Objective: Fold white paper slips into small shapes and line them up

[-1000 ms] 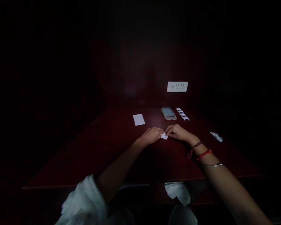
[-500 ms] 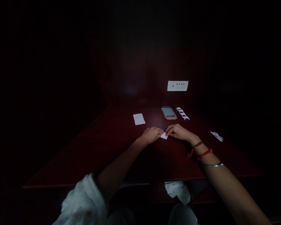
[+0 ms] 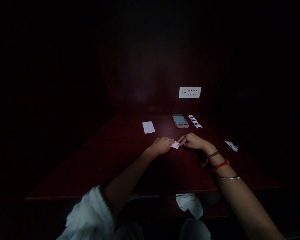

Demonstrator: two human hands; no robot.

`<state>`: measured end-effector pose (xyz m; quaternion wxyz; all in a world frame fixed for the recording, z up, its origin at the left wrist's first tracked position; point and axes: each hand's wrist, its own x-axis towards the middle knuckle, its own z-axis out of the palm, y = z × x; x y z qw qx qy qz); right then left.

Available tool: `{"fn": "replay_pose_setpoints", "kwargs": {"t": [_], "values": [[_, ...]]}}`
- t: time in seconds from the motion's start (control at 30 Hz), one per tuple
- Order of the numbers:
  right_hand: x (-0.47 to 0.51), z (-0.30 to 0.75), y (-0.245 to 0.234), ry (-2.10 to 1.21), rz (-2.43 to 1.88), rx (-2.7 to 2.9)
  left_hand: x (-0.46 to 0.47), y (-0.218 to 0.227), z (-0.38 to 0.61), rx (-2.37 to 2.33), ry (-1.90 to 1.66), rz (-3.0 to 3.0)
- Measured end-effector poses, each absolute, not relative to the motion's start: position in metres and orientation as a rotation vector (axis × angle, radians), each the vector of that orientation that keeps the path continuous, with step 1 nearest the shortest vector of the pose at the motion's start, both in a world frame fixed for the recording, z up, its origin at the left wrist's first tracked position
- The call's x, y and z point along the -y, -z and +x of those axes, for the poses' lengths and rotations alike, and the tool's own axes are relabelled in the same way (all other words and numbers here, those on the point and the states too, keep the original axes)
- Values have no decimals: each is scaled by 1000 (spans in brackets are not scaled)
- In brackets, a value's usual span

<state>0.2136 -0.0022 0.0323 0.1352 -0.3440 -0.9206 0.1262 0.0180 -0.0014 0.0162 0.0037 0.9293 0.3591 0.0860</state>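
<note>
A small folded piece of white paper [image 3: 175, 145] lies on the dark red table [image 3: 115, 166] between my two hands. My left hand [image 3: 162, 145] has its fingers curled and pinches the paper's left edge. My right hand [image 3: 192, 141] pinches the paper's right edge with closed fingertips; red cords and a thin metal bangle circle that wrist. The scene is very dark, so the fingers show only in part.
A white paper square [image 3: 148, 127] lies beyond my left hand. A phone [image 3: 180, 121] and a row of small folded paper pieces [image 3: 195, 121] lie at the back, more folded pieces [image 3: 231, 145] at the right. A white wall socket [image 3: 189, 92] sits behind.
Both hands stay pinched on the small paper; my right hand and wrist have shifted slightly to the right. Nothing else has moved.
</note>
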Motion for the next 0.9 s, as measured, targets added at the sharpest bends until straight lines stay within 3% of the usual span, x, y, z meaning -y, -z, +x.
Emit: {"fn": "replay_pose_setpoints", "kwargs": {"t": [0.9], "values": [[-3, 203, -21, 5, -1141, 2663, 9, -27, 19, -1158, -61, 2866]]}}
